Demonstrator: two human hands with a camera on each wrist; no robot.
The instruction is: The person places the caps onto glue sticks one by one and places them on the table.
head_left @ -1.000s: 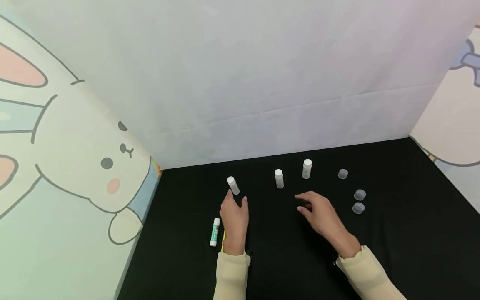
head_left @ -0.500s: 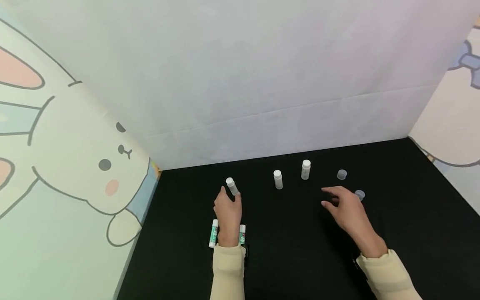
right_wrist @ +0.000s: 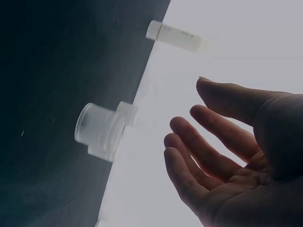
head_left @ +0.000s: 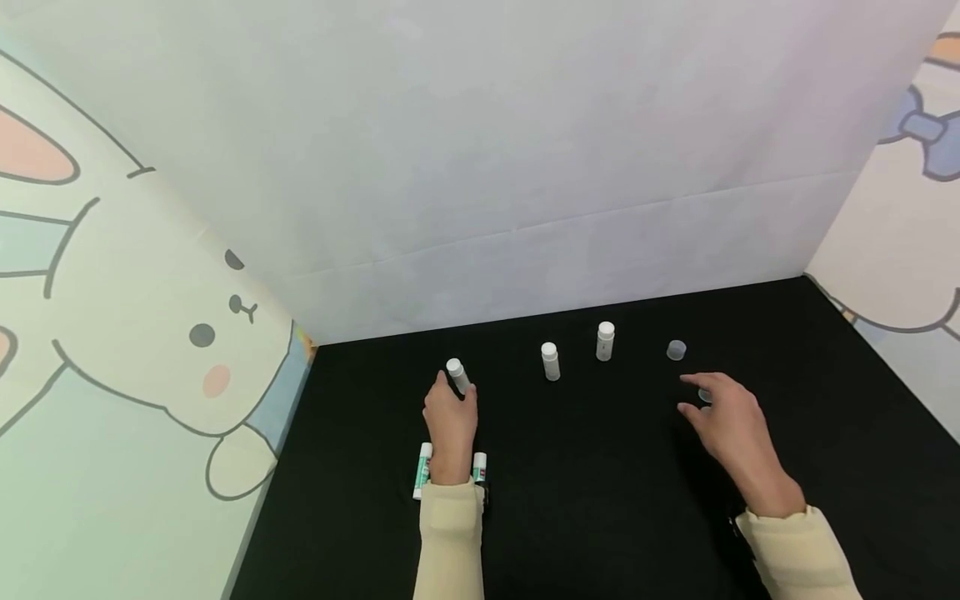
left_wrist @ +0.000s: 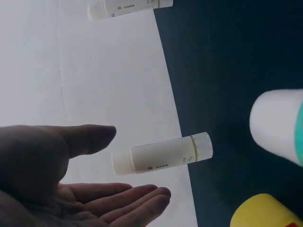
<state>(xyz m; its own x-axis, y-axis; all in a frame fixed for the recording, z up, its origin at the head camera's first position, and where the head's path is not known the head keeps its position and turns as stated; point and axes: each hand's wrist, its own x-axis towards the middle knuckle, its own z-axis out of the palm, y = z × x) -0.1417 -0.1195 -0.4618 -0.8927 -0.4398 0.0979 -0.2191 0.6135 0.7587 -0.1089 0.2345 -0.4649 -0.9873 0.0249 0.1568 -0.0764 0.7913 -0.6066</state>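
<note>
My left hand (head_left: 452, 421) reaches around a white capped tube (head_left: 459, 379) that stands at the left of the black table. In the left wrist view, thumb and straight fingers lie to either side of this tube (left_wrist: 163, 155), with gaps visible between. My right hand (head_left: 731, 425) hovers with loosely bent fingers by small clear cups (right_wrist: 97, 125), holding nothing. One clear cup (head_left: 677, 350) sits beyond it; the others are partly hidden behind the hand. Two more white capped tubes, one at centre (head_left: 551, 362) and one farther back (head_left: 605, 342), stand upright.
Two green-and-white glue sticks, left (head_left: 423, 471) and right (head_left: 479, 467), lie beside my left wrist. A yellow rounded object (left_wrist: 265, 213) shows in the left wrist view. A pale curtain (head_left: 487, 167) rises behind the black table (head_left: 585, 517).
My right hand has moved right, from the table's middle to the clear cups. My left hand has moved slightly left and forward around the white tube. The view has shifted a little.
</note>
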